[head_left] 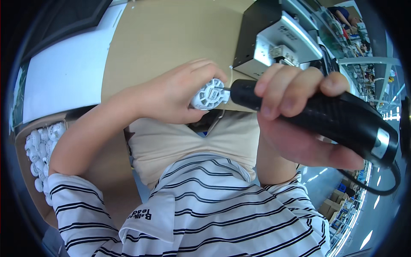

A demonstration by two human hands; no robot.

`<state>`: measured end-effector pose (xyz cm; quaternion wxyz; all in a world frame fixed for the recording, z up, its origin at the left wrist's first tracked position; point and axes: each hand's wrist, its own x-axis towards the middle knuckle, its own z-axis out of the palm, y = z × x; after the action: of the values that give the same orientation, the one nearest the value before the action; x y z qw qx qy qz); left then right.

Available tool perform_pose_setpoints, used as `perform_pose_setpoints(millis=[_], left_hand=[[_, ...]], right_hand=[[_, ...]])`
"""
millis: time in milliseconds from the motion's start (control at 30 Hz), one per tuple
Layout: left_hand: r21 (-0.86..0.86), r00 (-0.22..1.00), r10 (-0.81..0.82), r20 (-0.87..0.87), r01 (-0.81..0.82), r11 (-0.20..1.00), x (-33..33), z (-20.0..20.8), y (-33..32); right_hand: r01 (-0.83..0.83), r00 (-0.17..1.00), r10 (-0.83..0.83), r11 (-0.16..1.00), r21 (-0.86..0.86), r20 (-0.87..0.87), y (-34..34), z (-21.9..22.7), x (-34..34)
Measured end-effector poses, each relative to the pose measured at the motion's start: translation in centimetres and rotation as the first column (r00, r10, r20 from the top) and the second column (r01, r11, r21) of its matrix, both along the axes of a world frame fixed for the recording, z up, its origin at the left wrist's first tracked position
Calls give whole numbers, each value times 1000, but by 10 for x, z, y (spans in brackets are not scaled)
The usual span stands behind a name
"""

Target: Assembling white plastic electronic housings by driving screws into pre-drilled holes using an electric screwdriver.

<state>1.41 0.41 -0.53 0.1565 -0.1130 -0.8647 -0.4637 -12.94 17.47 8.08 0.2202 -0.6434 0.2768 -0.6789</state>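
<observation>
My left hand (184,92) clamps one white ribbed part (212,94) near centre; my right hand (282,96) grips one black power screwdriver (342,120) at three o'clock, bit (226,88) apparently touching. Past the tabletop (171,30) edge, room opens toward twelve.

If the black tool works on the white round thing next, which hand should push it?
Probably the right hand: it grips the black electric screwdriver, whose thin bit points at the white ribbed plastic part. The left hand is busy holding that part.
</observation>
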Motion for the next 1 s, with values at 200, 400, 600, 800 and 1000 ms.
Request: perform_pose_setpoints(millis=[200, 400, 600, 800, 1000], left_hand=[[-34, 997, 74, -9, -75, 997, 0, -2, 1], [-51, 987, 158, -16, -158, 986, -5, 1, 3], [-66, 986, 165, -37, -167, 984, -4, 0, 3], [-117, 987, 160, 21, -156, 981, 0, -1, -1], [-109, 989, 145, -43, -149, 983, -4, -3, -1]], right_hand=[[248, 969, -247, 966, -66, 27, 33, 28, -23], [449, 890, -456, 872, -196, 10, 33, 10, -52], [355, 932, -351, 934, -40, 89, 36, 3, -61], [335, 937, -328, 942, -38, 121, 35, 14, -12], [176, 970, -173, 984, 1, 172, 12, 3, 15]])
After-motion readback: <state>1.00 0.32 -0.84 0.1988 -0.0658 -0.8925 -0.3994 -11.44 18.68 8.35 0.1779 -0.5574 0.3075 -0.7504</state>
